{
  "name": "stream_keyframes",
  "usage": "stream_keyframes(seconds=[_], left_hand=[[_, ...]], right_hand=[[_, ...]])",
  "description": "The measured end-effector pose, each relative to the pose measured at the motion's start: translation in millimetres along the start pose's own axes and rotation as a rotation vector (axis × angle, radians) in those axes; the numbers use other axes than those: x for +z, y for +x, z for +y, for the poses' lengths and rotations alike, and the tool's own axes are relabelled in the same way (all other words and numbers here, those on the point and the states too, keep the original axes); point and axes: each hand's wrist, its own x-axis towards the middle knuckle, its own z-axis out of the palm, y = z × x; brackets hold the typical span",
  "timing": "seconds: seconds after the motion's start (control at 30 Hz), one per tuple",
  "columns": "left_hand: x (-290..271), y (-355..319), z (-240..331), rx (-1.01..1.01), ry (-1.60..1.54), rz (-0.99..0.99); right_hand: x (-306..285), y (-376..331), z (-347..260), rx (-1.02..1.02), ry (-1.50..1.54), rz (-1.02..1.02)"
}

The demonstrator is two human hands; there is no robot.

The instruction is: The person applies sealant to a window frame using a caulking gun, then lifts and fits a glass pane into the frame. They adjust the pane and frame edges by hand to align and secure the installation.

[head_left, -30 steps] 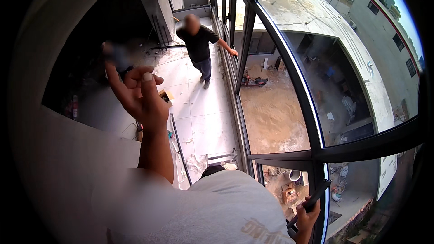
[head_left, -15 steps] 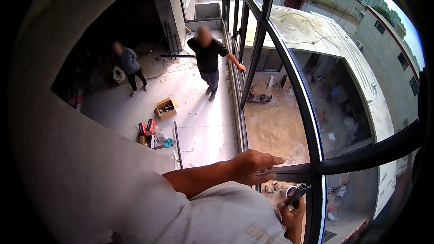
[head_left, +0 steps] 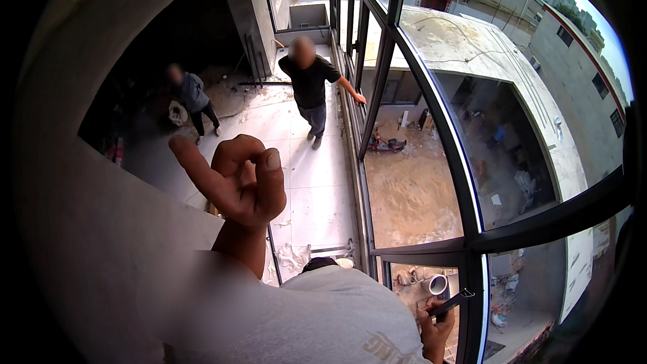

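Saw first the window frame [head_left: 552, 221], tall and dark grey, curved in this view, filling much of the right side. Noted below and beside it a pale tiled floor [head_left: 320, 205], littered with whitish scraps [head_left: 293, 256]. Found on those tiles a person in black [head_left: 309, 87], one arm out to the frame, and, farther left, a person in grey [head_left: 194, 94]. Saw the left hand [head_left: 237, 182] held up against the view of the floor, well apart from the strip: one finger stretched up and leftward, the others bent in toward the thumb. Could not tell of anything small pinched there. Saw the right hand [head_left: 437, 327] low on the right, fingers closed around the strip [head_left: 450, 303]. Studied that strip: dark, straight, narrow, slanting up and rightward out of the grip, ending in front of the frame's upright bar. Could not tell touching from apart there. Made out a pale-edged, seemingly hollow tip.
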Motion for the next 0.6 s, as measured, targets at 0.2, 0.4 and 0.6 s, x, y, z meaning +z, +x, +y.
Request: stream_keyframes(seconds=[0.2, 0.4, 0.6], left_hand=[[12, -19, -6, -0.081, 0.054, -0.145], [86, -130, 20, -0.272, -0.350, -0.990], [124, -190, 72, -0.304, -0.656, -1.374]], right_hand=[[4, 2, -14, -0.031, 0.003, 0.022], [6, 7, -8, -0.124, 0.007, -0.019], [9, 5, -12, -0.150, -0.004, 0.058]])
